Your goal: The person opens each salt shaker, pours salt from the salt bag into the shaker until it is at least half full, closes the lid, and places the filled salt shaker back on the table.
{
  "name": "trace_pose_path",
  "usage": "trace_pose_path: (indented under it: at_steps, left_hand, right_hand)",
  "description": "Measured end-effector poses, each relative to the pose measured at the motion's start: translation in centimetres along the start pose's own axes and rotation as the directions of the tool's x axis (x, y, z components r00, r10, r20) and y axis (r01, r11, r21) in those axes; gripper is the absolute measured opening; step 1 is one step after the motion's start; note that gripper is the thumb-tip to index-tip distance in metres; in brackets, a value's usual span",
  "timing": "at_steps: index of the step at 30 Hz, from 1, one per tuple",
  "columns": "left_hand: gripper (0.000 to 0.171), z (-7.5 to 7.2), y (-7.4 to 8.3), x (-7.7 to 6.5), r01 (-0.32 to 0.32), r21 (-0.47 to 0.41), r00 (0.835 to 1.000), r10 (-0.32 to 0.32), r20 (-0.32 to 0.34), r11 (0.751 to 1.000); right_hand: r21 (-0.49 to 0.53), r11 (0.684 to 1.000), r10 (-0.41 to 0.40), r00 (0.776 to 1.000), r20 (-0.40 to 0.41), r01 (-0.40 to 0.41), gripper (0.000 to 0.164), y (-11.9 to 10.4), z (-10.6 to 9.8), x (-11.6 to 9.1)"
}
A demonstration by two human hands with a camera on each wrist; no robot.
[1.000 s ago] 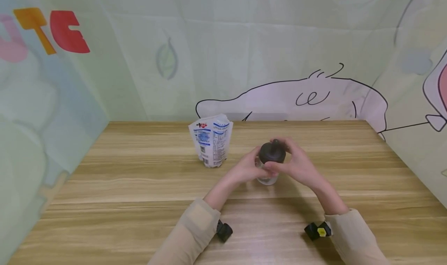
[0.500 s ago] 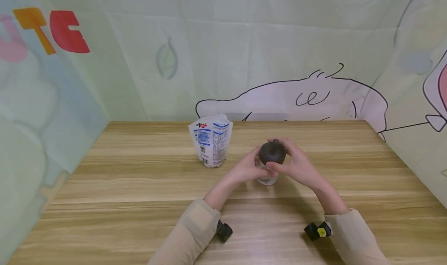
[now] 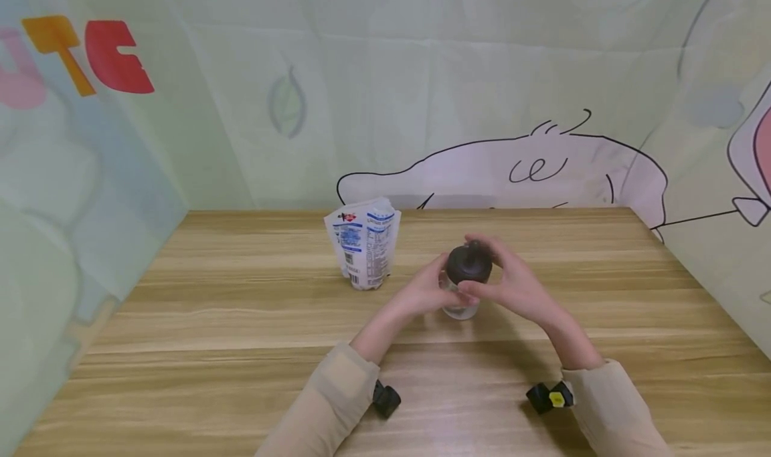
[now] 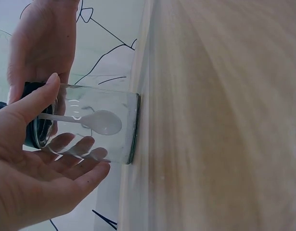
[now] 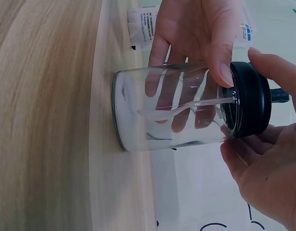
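Observation:
A clear glass jar [image 3: 462,312] stands upright on the wooden table, capped by a black lid [image 3: 468,264] with a small knob on top. My left hand [image 3: 429,290] grips the glass just below the lid, thumb on the near side and fingers behind. Around the lid curl the thumb and fingers of my right hand [image 3: 519,287]. Through the glass, a whitish plastic spoon [image 4: 103,122] hangs down from under the lid, bowl lowest. The right wrist view shows the spoon handle [image 5: 210,102] reaching up to the lid, and a whitish look at the jar's base.
A white pouch with blue print [image 3: 364,249] stands to the left of the jar. Behind the wooden table [image 3: 241,350] hangs a printed cloth backdrop [image 3: 373,96], with more cloth along both sides. Black wrist cameras [image 3: 387,400] sit by both sleeves.
The fingers of my right hand have shifted slightly at the lid. My left hand, the jar and the pouch stay in place.

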State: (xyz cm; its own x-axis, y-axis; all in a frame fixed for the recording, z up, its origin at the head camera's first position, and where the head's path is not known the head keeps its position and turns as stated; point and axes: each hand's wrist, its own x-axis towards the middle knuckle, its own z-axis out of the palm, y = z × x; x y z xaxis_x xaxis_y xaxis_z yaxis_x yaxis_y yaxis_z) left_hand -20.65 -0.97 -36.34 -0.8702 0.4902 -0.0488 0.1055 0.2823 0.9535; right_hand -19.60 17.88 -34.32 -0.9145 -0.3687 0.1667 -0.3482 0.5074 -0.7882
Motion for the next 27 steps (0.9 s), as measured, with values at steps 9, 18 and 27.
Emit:
trace_pose_path:
  at_steps: [9,18,27]
  left_hand:
    - [0.072,0.08,-0.19,0.15,-0.025,0.017,1.0,0.025,-0.007,1.0]
    - [0.074,0.05,-0.07,0.1,-0.019,0.002,1.0,0.019,-0.006,1.0]
    - [0.072,0.13,-0.18,0.14,-0.005,0.001,1.0,0.005,-0.013,1.0]
  right_hand:
    - [-0.01,1.0,0.011,1.0,-0.026,-0.011,0.074,-0.03,0.06,-0.11]
    - [-0.001,1.0,-0.022,1.0,0.006,0.022,0.069,-0.2,-0.11,0.0]
    - [0.036,0.999,-0.021,0.999,0.041,0.02,0.067,-0.26,-0.06,-0.11]
